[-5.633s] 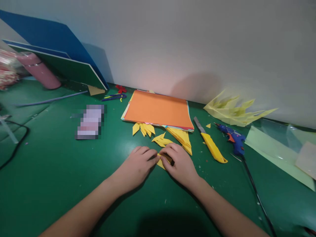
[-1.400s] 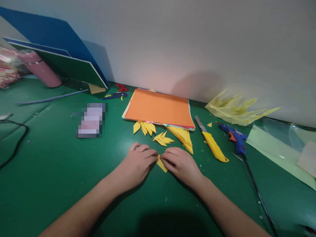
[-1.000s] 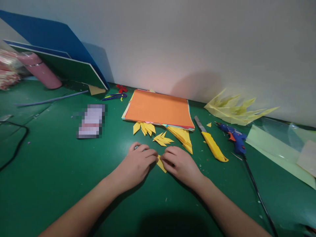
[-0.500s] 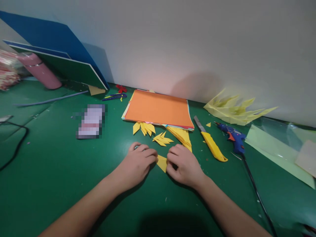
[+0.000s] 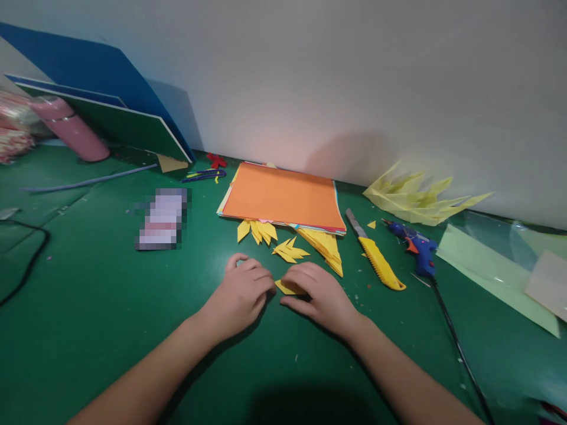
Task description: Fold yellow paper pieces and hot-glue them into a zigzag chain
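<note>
A small folded piece of yellow paper (image 5: 287, 288) lies on the green table between my hands. My right hand (image 5: 323, 295) curves over its right part, fingers resting on it and thumb held lower, partly hiding it. My left hand (image 5: 243, 293) is closed with curled fingers beside the paper's left tip. A bit of something pale blue shows among its fingers, too small to name. Just beyond lie a leaf-like cluster of folded yellow pieces (image 5: 291, 251), another yellow cluster (image 5: 257, 231) and a stack of yellow paper triangles (image 5: 324, 248).
Behind the pieces lies an orange sheet (image 5: 281, 193) atop a paper stack. To the right are a yellow utility knife (image 5: 380, 262) with its blade out, a blue glue gun (image 5: 423, 251) with a cord and a pale yellow paper shape (image 5: 416, 195). A pink bottle (image 5: 73, 130) leans at left.
My right hand has moved left over the yellow paper, its thumb now apart from its fingers. Less of the paper shows its triangle shape. My left hand has shifted slightly left, away from the paper.
</note>
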The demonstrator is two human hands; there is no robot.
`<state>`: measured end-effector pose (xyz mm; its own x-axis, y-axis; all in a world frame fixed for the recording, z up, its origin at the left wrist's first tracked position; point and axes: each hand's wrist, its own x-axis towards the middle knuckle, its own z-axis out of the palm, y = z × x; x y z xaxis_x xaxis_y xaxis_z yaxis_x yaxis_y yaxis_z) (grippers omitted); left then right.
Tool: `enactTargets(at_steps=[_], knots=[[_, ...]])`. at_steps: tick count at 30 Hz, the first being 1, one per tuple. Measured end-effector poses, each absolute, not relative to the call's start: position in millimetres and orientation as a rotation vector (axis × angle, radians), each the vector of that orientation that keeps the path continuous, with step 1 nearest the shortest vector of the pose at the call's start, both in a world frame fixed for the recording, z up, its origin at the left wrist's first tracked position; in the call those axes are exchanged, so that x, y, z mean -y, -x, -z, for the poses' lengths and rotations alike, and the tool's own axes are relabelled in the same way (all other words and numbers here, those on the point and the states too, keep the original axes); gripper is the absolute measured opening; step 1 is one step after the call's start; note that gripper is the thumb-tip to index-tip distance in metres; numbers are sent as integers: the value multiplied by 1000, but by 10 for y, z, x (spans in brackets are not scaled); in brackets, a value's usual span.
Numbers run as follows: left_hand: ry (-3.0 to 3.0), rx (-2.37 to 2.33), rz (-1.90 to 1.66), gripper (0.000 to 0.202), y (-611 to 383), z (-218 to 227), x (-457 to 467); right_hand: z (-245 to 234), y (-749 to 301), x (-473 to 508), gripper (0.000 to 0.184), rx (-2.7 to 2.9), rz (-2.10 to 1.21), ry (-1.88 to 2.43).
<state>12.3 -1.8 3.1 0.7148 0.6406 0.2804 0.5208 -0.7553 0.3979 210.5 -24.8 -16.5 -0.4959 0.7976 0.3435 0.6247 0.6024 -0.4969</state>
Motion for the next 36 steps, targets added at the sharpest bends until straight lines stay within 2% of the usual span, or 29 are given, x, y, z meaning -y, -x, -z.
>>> enactTargets(at_steps=[4,10,17,29,36], knots=[[-2579,-1054,-620,25,-108,-8,-9,179,-2116,229,10,2281,-406,1087],[-2626,-948,-520,28,-98,23,-22,161,-2145,210,19,2373,-314,953],[-2659,-870,-567,28,-80,37,-51,162,-2168,203,23,2362,-292,889],[-2725,-528,-444,32,-47,12,-143,177,-2187,189,17,2320,-425,904],[-2615,-585,-426,30,-53,-21,-139,199,-2176,182,17,2186,-551,1072]])
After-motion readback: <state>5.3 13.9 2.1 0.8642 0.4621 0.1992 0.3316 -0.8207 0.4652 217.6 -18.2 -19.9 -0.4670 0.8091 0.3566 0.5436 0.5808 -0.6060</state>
